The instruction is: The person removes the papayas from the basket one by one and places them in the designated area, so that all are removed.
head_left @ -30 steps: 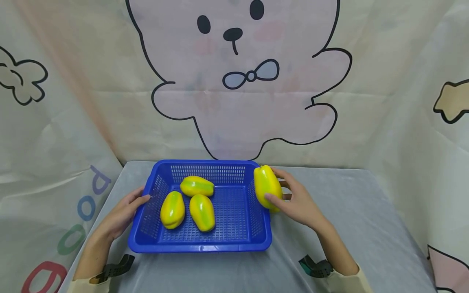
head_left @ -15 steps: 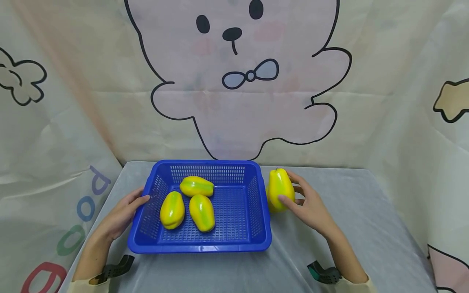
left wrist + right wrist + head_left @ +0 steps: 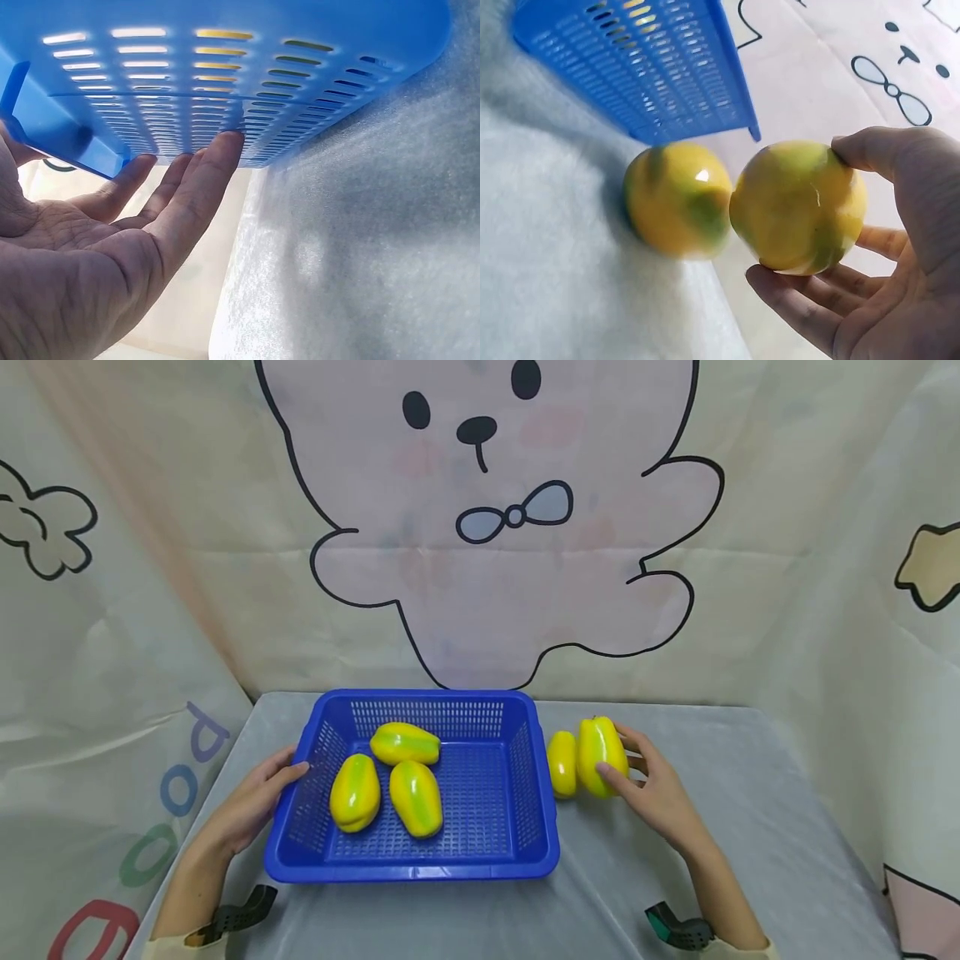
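Nearest you, both pale cuffs at the bottom, dark wrist mounts beside them. Your left hand has its thumb over the rim of the blue basket and its fingers along the outside wall, so the edge is pinched; probably to stop it sliding. Your right hand pinches one papaya, thumb on one side, fingers on the other; likely held across its width because it's round and glossy. That fruit is outside the basket, off its right end. Whether it touches the cloth, can't tell.

Just beside it, a loose papaya sits on the table against or very near the basket wall; contact between the two fruits unclear. Inside the basket, three papayas lie on their sides, grouped toward your left hand, nothing penning them in. Slotted walls, fruit colour showing through in both wrist views.

Surface: grey cloth-covered table, lightly creased. Behind it, a cream fabric backdrop with a big cartoon bear in a bow tie; coloured letters and a flower outline left, a star shape right.
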The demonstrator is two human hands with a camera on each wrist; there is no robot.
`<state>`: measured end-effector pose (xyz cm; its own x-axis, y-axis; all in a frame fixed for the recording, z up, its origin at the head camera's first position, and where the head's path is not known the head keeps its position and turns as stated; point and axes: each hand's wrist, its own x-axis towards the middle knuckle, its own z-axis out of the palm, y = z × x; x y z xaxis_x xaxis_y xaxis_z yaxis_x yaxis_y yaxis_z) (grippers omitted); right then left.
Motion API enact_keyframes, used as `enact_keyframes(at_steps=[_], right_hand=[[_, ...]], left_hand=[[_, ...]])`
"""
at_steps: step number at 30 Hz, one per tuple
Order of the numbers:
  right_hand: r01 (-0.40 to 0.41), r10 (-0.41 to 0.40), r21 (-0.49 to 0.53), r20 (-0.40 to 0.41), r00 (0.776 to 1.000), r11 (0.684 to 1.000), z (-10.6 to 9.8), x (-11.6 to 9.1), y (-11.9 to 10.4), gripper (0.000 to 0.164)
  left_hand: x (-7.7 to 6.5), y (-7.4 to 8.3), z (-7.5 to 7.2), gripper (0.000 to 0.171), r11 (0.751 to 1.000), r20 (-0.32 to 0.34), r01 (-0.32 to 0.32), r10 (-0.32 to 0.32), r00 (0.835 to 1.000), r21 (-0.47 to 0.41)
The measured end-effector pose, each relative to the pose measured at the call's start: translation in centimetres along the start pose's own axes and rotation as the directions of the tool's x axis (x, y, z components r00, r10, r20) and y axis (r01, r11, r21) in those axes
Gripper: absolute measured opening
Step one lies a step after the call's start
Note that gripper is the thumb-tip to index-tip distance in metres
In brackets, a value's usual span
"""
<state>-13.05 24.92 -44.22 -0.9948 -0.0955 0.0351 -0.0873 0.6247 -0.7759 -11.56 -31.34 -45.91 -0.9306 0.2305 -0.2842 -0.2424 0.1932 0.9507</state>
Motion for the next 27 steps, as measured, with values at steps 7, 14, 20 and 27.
enact_keyframes(at_steps=[7, 14, 20, 27], right_hand=[[-0.039, 0.038, -0.043, -0.011, 0.999, 0.998, -0.2, 0.2, 1.2, 0.072], [-0.08, 0.08, -0.063, -0.009, 0.997, 0.995, 0.1, 0.6, 2.7, 0.073], [-0.126, 0.128, -0.081, 0.016, 0.992, 0.989, 0.2, 1.1, 3.4, 0.076], [-0.144, 0.149, -0.124, 0.029, 0.988, 0.982, 0.5, 1.7, 3.9, 0.078]], left_hand=[[0.0, 0.1, -0.1, 0.072, 1.0, -0.001, -0.007, 0.007, 1.0, -0.002], [-0.1, 0.3, -0.2, 0.072, 1.0, 0.005, -0.01, 0.01, 1.0, -0.002], [-0.1, 0.4, -0.1, 0.072, 1.0, 0.01, -0.011, 0.011, 1.0, -0.002], [-0.1, 0.1, 0.0, 0.072, 1.0, 0.013, -0.011, 0.011, 1.0, -0.003]])
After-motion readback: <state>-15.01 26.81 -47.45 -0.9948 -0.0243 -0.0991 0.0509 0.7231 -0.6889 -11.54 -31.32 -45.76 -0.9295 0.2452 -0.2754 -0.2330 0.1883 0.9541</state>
